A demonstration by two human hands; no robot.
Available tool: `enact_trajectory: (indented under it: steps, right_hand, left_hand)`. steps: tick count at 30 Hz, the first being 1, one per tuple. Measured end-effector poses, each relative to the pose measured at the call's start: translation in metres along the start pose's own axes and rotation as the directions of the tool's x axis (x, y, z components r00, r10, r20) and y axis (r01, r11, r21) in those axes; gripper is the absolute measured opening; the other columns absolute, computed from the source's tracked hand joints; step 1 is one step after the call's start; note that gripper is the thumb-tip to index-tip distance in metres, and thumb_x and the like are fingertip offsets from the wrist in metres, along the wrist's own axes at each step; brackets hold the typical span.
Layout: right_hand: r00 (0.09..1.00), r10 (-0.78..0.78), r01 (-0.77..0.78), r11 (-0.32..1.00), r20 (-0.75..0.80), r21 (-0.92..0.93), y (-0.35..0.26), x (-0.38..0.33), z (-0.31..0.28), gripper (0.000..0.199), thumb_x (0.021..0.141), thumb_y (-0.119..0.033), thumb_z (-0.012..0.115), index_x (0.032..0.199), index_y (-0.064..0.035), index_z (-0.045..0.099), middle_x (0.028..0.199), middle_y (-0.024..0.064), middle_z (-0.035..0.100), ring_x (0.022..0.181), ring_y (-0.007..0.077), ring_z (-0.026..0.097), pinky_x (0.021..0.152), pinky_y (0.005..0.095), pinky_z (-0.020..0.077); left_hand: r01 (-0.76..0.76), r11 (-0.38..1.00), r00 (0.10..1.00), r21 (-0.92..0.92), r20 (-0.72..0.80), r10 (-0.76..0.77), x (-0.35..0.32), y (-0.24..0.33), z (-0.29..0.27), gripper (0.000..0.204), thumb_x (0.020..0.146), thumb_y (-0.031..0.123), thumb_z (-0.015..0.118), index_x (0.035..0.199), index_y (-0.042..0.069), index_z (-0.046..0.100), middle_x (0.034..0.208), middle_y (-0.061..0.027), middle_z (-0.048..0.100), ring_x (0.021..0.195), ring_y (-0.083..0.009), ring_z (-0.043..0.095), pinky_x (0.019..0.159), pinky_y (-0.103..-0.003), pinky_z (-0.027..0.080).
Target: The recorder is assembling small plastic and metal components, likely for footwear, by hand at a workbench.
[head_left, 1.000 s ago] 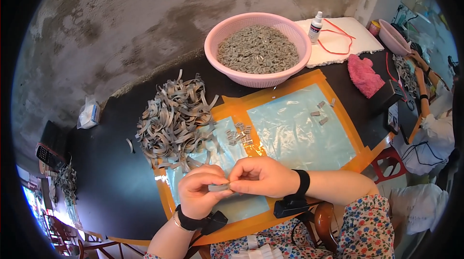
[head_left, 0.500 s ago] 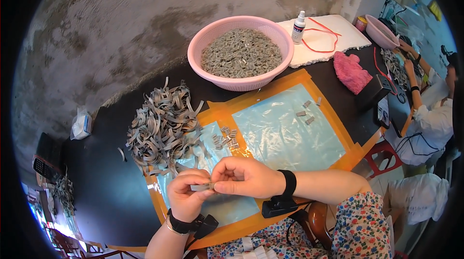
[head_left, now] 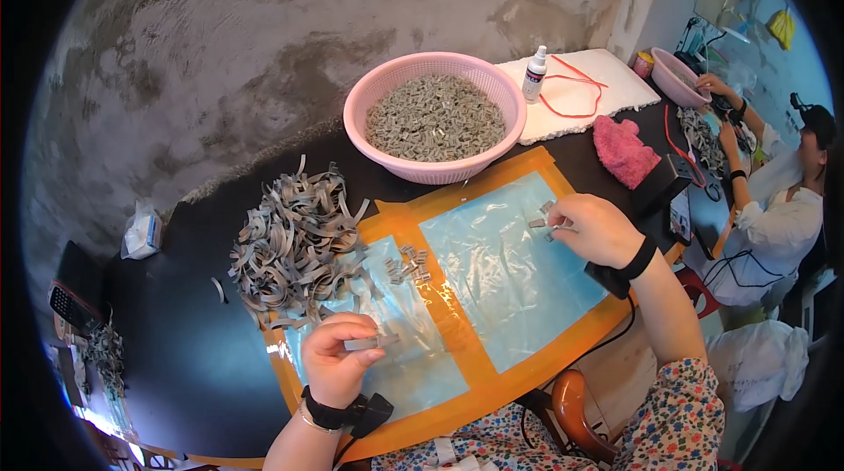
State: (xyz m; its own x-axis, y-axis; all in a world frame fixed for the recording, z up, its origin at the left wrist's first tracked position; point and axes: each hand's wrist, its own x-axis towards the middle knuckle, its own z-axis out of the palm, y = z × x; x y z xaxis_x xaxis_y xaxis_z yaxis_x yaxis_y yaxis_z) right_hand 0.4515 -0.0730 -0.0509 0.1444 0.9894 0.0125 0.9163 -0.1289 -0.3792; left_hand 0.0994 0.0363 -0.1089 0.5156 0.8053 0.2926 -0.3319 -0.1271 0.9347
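Hands (head_left: 334, 358) have parted, right hand (head_left: 600, 230) now at grey pieces (head_left: 536, 223).

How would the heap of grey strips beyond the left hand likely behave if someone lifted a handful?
The heap of grey strips would probably come up tangled, since its pieces loop over one another. They look flexible yet somewhat springy, as many hold curved shapes. Each is likely light, being thin and narrow.

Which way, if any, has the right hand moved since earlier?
Yes: against the central orange tape, the right hand went rightward and farther out, to the right blue sheet.
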Motion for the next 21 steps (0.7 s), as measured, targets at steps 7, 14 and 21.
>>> enact_trajectory:
  steps: [7, 14, 21]
  right_hand:
    - [0.982, -0.165, 0.165, 0.986, -0.095, -0.007, 0.043, -0.005, 0.013, 0.022, 0.071, -0.013, 0.069, 0.089, -0.0050, 0.060, 0.088, 0.0094, 0.059, 0.088, 0.0282, 0.055, 0.078, 0.0360, 0.0445]
    - [0.974, -0.225, 0.226, 0.974, -0.002, 0.016, 0.051, 0.001, 0.020, 0.014, 0.075, -0.013, 0.065, 0.087, -0.0064, 0.060, 0.086, 0.0084, 0.058, 0.087, 0.0262, 0.055, 0.077, 0.0351, 0.0445]
    - [0.987, -0.152, 0.153, 0.988, 0.053, -0.009, 0.048, 0.003, 0.020, 0.008, 0.080, -0.012, 0.058, 0.081, -0.0045, 0.058, 0.083, 0.0101, 0.057, 0.085, 0.0275, 0.056, 0.075, 0.0362, 0.0450]
  left_hand:
    - [0.023, 1.000, 0.999, -0.014, -0.026, -0.023, 0.001, 0.001, 0.000, 0.025, 0.062, 0.005, 0.078, 0.082, 0.001, 0.062, 0.085, -0.0089, 0.061, 0.082, -0.0187, 0.057, 0.076, -0.030, 0.045]
    - [0.040, 0.998, 0.998, -0.043, -0.036, -0.041, 0.002, 0.000, 0.002, 0.026, 0.062, 0.007, 0.078, 0.082, 0.001, 0.062, 0.085, -0.0089, 0.061, 0.082, -0.0193, 0.057, 0.077, -0.030, 0.045]
    - [0.044, 0.997, 0.998, -0.066, -0.040, -0.047, 0.002, 0.000, 0.001, 0.027, 0.063, 0.009, 0.078, 0.083, 0.001, 0.062, 0.086, -0.0090, 0.060, 0.083, -0.0192, 0.057, 0.078, -0.031, 0.045]
